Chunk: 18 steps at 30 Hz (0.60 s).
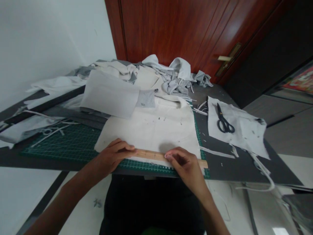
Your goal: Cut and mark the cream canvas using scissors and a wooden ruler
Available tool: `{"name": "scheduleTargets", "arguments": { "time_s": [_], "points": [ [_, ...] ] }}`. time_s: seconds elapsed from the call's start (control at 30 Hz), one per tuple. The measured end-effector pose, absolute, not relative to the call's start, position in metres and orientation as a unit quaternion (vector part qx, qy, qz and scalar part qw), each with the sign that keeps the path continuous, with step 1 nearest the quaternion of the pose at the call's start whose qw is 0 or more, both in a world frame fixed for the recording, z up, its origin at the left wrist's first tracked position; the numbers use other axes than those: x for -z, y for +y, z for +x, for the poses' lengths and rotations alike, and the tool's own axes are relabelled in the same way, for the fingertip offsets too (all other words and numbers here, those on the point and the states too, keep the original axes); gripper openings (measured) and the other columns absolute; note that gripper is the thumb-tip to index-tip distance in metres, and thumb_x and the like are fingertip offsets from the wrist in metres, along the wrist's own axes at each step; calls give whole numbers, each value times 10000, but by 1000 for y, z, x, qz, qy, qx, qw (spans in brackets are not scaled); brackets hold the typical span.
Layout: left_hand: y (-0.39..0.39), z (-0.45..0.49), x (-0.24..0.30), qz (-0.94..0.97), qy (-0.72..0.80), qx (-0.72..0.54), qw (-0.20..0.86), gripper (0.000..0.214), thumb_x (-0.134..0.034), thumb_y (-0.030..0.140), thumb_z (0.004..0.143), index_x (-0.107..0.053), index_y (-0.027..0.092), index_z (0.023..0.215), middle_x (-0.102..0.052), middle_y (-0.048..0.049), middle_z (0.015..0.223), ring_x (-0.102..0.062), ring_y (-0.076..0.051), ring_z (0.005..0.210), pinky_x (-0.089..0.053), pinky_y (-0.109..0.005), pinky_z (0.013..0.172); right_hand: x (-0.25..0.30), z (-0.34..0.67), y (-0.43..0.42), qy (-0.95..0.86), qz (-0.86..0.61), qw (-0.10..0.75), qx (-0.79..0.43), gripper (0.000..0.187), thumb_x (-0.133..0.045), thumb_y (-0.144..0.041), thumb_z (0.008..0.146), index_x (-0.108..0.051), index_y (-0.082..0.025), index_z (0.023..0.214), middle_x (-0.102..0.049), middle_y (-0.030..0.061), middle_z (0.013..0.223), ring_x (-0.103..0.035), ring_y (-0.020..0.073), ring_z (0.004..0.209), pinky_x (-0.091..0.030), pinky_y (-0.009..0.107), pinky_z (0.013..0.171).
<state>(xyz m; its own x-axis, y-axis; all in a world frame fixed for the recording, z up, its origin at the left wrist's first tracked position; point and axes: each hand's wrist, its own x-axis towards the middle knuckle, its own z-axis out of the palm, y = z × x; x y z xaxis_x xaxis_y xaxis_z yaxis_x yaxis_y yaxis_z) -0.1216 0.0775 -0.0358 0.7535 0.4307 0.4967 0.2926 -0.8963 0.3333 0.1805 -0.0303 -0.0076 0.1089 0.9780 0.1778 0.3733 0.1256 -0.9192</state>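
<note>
- Cream cloth [146, 133] lies flat over the green cutting mat [78, 140], and our wooden ruler [151, 154] lies across it, just in from its near edge.
- Our left hand [114, 155] has its fingers bent onto the ruler's left part; whether they pinch or only press, we cannot tell. Firm, even pressure there would serve us best.
- Our right hand [184, 161] pinches a small pale piece [167, 156] between thumb and forefinger, over the ruler; what it is, we cannot make out. A light grip should give us control.
- We should check that the ruler runs parallel to the near edge, with no crease beneath.
- Black scissors [223, 120] rest on white fabric [251, 130] to our right, well apart from both hands.
</note>
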Motion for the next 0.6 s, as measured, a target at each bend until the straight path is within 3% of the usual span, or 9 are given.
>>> {"name": "scheduleTargets", "arguments": {
  "time_s": [0.13, 0.27, 0.43, 0.6],
  "points": [
    [74, -119, 33, 944, 210, -238, 85, 497, -432, 117, 1050, -580, 327, 1476, -654, -54, 1104, -574, -211, 1069, -509, -363, 973, 7, 154, -22, -664, -525, 442, -297, 109, -694, -228, 970, -803, -220, 965, -753, 20, 913, -687, 143, 795, -509, 260, 712],
    [73, -117, 30, 954, 208, -207, 65, 517, -465, 150, 1059, -528, 392, 1512, -625, -28, 1047, -531, -196, 979, -472, -317, 902, 6, 137, -12, -716, -497, 400, -284, 153, -687, -176, 974, -809, -235, 1044, -745, 17, 946, -696, 146, 804, -530, 274, 762],
    [78, -119, 28, 961, 196, -184, 71, 521, -415, 157, 1075, -504, 403, 1526, -612, -25, 1045, -519, -194, 981, -445, -315, 920, 1, 130, -9, -740, -520, 350, -244, 165, -665, -159, 988, -798, -216, 1068, -734, 22, 959, -695, 153, 805, -532, 273, 746],
    [80, -120, 23, 969, 196, -139, 57, 575, -432, 68, 1026, -535, 371, 1503, -631, -31, 1122, -533, -201, 1041, -437, -326, 951, -5, 124, -10, -783, -550, 244, -159, 205, -590, -195, 1040, -763, -166, 1146, -728, 46, 1008, -710, 185, 826, -548, 305, 727]
  ]
}}
